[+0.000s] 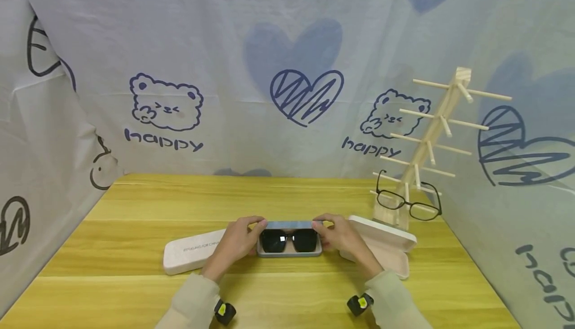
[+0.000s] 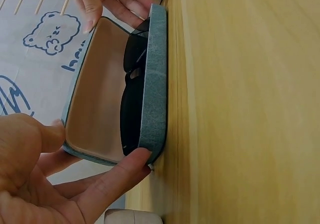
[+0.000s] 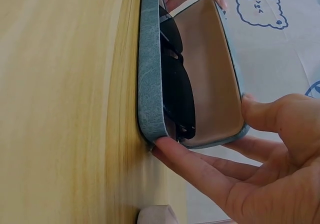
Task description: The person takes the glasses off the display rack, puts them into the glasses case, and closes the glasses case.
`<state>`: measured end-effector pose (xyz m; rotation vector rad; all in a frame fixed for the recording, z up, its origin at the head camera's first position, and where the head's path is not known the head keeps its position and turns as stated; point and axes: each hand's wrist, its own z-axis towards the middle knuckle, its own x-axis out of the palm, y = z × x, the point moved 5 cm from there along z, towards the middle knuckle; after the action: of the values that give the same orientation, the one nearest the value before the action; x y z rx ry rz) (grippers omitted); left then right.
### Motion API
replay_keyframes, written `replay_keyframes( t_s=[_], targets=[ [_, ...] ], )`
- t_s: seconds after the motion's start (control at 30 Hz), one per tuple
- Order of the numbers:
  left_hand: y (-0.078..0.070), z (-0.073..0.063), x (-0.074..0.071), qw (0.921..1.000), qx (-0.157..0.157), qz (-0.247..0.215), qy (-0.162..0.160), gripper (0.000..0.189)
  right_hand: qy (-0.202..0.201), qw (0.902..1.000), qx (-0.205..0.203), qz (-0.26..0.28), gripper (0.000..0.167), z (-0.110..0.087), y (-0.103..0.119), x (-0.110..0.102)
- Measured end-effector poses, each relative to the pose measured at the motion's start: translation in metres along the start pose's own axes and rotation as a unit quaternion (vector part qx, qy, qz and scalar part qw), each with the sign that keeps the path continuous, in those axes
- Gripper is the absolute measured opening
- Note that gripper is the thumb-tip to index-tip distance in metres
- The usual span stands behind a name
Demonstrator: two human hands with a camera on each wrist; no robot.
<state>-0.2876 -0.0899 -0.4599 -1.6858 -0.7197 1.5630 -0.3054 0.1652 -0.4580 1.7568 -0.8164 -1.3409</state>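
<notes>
A blue-green glasses case (image 1: 289,254) stands open on the table in front of me, its tan lining (image 2: 95,99) showing in both wrist views. Dark sunglasses (image 1: 305,240) lie folded inside, lenses toward me in the head view. My left hand (image 1: 238,240) grips the case's left end, thumb at the lid's edge and fingers at the base. At the opposite end my right hand (image 1: 340,236) holds it the same way, as the thumb (image 3: 260,115) on the lid's rim shows. The lid is raised partway over the sunglasses.
Left of the hands lies a closed white glasses case (image 1: 188,254) with printed lettering. An open white case (image 1: 391,259) sits behind my right wrist. A wooden peg rack (image 1: 431,142) rises at the back right, with black-framed eyeglasses (image 1: 406,203) on a low peg.
</notes>
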Motion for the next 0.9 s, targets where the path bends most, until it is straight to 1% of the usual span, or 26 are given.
replay_keyframes(
  t_s=[0.13,0.4,0.57,0.77,0.9],
  targets=[
    [-0.001,-0.0029,-0.0001,0.9999,0.01,-0.01,-0.002,0.041,0.001,0.9999,0.002,0.011,0.034,-0.002,-0.0005,0.0008],
    [-0.0014,-0.0065,0.0006,0.9997,0.008,-0.024,0.003,0.038,0.009,0.9998,-0.011,0.014,0.034,-0.0032,-0.0017,0.0003],
    [-0.0006,-0.0076,0.0024,0.9996,0.007,-0.024,0.009,0.037,0.019,0.9992,-0.016,0.03,0.034,-0.0035,-0.0024,0.0004],
    [0.0002,-0.0081,0.0029,0.9997,0.009,-0.022,0.011,0.036,0.021,0.9992,-0.018,0.03,0.033,-0.0048,-0.002,0.0004],
    [0.0004,-0.0089,0.0034,0.9998,0.014,-0.012,0.007,0.035,0.026,0.9992,-0.019,0.025,0.032,-0.0063,-0.0032,-0.0001]
  ],
)
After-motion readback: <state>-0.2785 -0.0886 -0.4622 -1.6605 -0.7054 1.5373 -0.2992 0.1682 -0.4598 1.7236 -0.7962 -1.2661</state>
